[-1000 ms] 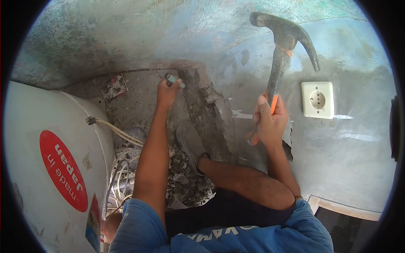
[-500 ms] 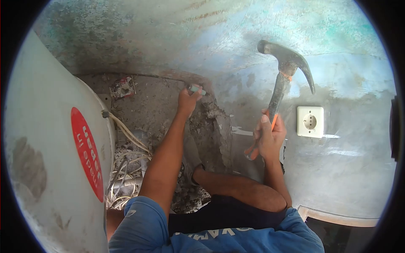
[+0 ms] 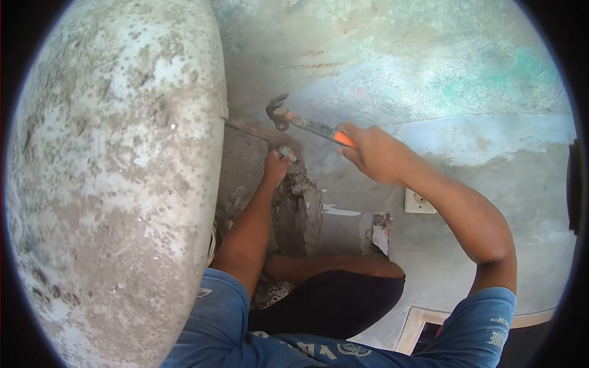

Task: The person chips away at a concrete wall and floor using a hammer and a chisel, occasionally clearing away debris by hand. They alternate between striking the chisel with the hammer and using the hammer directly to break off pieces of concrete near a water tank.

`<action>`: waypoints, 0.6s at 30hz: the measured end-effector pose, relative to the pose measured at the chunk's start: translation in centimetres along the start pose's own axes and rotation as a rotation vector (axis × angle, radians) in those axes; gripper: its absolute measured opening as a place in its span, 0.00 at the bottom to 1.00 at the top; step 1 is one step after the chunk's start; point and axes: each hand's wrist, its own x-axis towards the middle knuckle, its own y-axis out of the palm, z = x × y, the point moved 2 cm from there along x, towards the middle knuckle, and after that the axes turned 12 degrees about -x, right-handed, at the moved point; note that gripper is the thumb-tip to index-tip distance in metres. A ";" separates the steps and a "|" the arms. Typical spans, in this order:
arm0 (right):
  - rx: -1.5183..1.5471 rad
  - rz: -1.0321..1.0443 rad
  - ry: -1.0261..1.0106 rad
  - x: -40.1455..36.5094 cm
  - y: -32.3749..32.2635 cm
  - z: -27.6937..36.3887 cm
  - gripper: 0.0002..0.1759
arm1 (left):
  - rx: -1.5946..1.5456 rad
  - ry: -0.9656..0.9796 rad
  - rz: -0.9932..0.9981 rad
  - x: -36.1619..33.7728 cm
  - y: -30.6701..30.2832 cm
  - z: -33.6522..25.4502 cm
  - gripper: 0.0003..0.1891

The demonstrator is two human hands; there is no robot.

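Note:
My left hand (image 3: pixel 277 167) is closed around a short pale green chisel (image 3: pixel 286 153) at the foot of the wall, just above the broken concrete edge. The chisel's working end is hidden. In my right hand (image 3: pixel 371 150), the fingers wrap round the orange part of the handle of a claw hammer (image 3: pixel 313 126). The hammer head (image 3: pixel 280 112) hangs up and slightly left of the chisel, apart from it, with the handle slanting down to the right.
A large dirty white rounded object (image 3: pixel 123 184) fills the left side. Broken concrete (image 3: pixel 310 208) runs below the chisel. A wall socket (image 3: pixel 419 201) sits behind my right forearm, and a chipped hole (image 3: pixel 381 233) shows lower down. My bent leg (image 3: pixel 331 267) is below.
My right hand has raised its elbow and swung the hammer leftward, close to the chisel. My left hand stays near the same spot. The white object now covers more of the left side.

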 end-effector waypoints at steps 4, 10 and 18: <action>-0.044 -0.020 -0.058 1.2 -0.2 -0.3 0.23 | -0.031 -0.032 -0.006 -1.7 -0.9 -0.1 0.09; -0.116 -0.041 -0.187 1.6 -1.5 0.4 0.29 | -0.104 -0.033 -0.042 -2.0 0.0 -0.2 0.08; -0.099 -0.011 -0.247 3.5 1.1 1.4 0.30 | -0.035 -0.004 -0.006 -1.5 -0.5 0.4 0.08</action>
